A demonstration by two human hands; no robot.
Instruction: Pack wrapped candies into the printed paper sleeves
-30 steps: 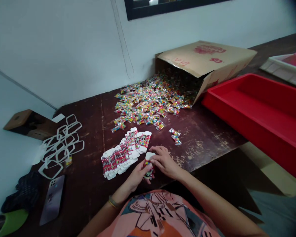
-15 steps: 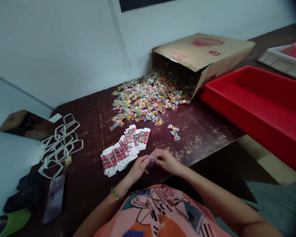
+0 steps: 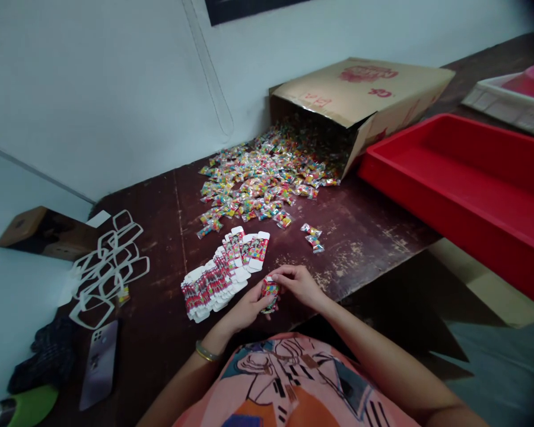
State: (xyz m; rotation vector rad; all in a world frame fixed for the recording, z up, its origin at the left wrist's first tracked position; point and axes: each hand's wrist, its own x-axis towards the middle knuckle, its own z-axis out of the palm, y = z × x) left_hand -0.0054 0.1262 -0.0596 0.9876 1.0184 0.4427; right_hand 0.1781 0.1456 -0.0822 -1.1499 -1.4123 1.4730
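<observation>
My left hand is wrapped round a small printed cardboard box, its colourful face turned up. At the box's top end, my right hand pinches the pale flap between thumb and fingers. Just left of my hands lies a fanned row of flattened small boxes, red and white with white flaps. Two or so clear candy packets rest on the table beyond my right hand. Farther back spreads a large heap of candy packets with multicoloured pieces inside.
An open carton on its side spills packets. To the right stand a red tray and a white crate. White loops, a phone, a brown box and dark cloth lie left.
The small box has turned so its printed face shows between my hands; before, only a pale edge was visible. My right hand has shifted slightly to its top end.
</observation>
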